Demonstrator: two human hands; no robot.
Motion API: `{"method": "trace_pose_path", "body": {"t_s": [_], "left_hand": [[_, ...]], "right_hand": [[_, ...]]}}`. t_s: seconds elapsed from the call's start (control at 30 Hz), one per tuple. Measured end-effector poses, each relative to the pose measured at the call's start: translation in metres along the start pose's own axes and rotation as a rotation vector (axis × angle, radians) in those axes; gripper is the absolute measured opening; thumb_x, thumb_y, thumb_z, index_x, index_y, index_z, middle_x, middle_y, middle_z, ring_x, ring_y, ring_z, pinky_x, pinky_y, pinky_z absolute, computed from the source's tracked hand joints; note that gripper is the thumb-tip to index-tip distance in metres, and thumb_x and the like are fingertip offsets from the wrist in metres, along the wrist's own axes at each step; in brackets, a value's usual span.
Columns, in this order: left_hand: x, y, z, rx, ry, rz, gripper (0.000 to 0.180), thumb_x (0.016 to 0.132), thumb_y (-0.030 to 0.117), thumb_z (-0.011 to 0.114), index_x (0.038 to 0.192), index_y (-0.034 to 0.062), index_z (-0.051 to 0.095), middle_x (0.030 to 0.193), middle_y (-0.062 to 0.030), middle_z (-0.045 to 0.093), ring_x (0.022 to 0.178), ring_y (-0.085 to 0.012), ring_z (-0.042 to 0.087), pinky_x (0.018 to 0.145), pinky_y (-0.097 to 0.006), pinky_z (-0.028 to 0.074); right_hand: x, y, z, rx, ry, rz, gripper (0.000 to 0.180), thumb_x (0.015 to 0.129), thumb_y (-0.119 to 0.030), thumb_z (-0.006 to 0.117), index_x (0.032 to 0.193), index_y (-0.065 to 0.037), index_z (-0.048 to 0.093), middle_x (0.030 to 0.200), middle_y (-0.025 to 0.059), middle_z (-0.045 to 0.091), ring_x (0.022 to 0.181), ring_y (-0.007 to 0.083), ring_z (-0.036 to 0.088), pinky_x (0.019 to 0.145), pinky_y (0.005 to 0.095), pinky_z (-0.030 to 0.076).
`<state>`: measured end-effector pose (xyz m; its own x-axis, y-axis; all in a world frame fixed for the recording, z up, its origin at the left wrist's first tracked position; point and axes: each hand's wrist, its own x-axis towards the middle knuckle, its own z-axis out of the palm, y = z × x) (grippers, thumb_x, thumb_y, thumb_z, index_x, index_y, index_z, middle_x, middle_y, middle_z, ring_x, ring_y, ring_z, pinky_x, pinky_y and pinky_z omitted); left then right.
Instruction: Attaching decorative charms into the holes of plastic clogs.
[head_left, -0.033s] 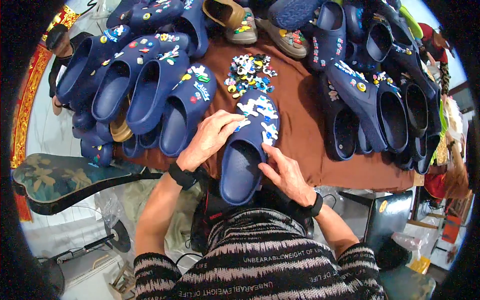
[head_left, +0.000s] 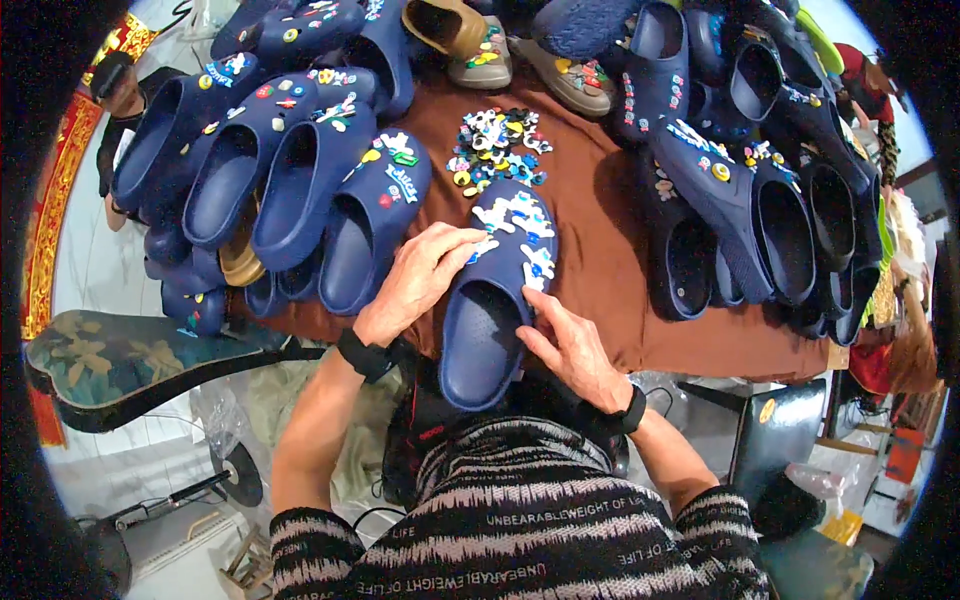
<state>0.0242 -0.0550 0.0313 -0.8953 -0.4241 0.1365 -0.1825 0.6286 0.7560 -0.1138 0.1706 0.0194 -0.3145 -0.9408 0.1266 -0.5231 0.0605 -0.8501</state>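
A navy blue clog (head_left: 495, 300) lies at the near edge of the table with its toe pointing away from me. White, blue and black shoe charms (head_left: 518, 215) cover its upper. My left hand (head_left: 425, 275) grips the clog's left side, thumb and forefinger at a white charm (head_left: 483, 246) there; its other fingers are partly hidden. On the right, my right hand (head_left: 575, 348) holds the shoe's side, forefinger just below a white-and-blue charm (head_left: 538, 265) and thumb at the opening's rim. Just beyond the toe sits a pile of loose charms (head_left: 498, 145).
Decorated navy clogs (head_left: 345, 240) crowd the table's left, and more clogs (head_left: 745, 200) the right. Tan clogs (head_left: 485, 60) stand at the back on the brown cloth (head_left: 610, 210). A camouflage-patterned seat (head_left: 130, 360) is at left. Other people (head_left: 125, 120) are at both sides.
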Motion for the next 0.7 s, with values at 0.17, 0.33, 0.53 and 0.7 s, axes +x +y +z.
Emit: {"method": "trace_pose_path", "body": {"t_s": [0.17, 0.33, 0.53, 0.7], "left_hand": [[-0.026, -0.006, 0.004, -0.082, 0.225, -0.125, 0.033, 0.106, 0.018, 0.051, 0.134, 0.0023, 0.061, 0.119, -0.0133, 0.066, 0.106, -0.0216, 0.066, 0.095, -0.033, 0.051], [-0.064, -0.001, 0.018, -0.217, 0.274, -0.243, 0.042, 0.101, 0.019, 0.059, 0.137, -0.0010, 0.055, 0.117, -0.0152, 0.062, 0.101, -0.0232, 0.063, 0.088, -0.034, 0.051], [-0.088, -0.003, 0.049, -0.051, 0.216, -0.275, 0.058, 0.092, 0.023, 0.069, 0.141, -0.0014, 0.050, 0.127, -0.0209, 0.059, 0.116, -0.0361, 0.060, 0.099, -0.041, 0.048], [-0.081, 0.001, 0.062, 0.130, 0.263, -0.224, 0.048, 0.091, 0.018, 0.065, 0.134, -0.0022, 0.054, 0.126, -0.0213, 0.060, 0.118, -0.0399, 0.058, 0.101, -0.044, 0.046]], "right_hand": [[-0.013, 0.004, -0.006, 0.044, 0.070, 0.045, 0.048, 0.096, -0.017, 0.068, 0.139, -0.005, 0.050, 0.093, 0.0191, 0.067, 0.082, 0.0373, 0.068, 0.074, 0.0442, 0.054], [-0.025, 0.035, -0.010, -0.079, 0.243, 0.033, 0.030, 0.096, -0.014, 0.065, 0.124, -0.003, 0.063, 0.103, 0.0209, 0.070, 0.095, 0.0388, 0.069, 0.081, 0.0437, 0.055], [-0.024, 0.032, -0.018, -0.116, 0.196, 0.088, 0.021, 0.096, -0.010, 0.064, 0.114, -0.001, 0.066, 0.107, 0.0194, 0.070, 0.098, 0.0394, 0.068, 0.082, 0.0435, 0.055], [-0.015, -0.034, -0.047, -0.095, 0.237, -0.070, 0.024, 0.089, -0.001, 0.067, 0.114, -0.001, 0.068, 0.100, 0.0189, 0.069, 0.088, 0.0357, 0.068, 0.077, 0.0392, 0.055]]}}
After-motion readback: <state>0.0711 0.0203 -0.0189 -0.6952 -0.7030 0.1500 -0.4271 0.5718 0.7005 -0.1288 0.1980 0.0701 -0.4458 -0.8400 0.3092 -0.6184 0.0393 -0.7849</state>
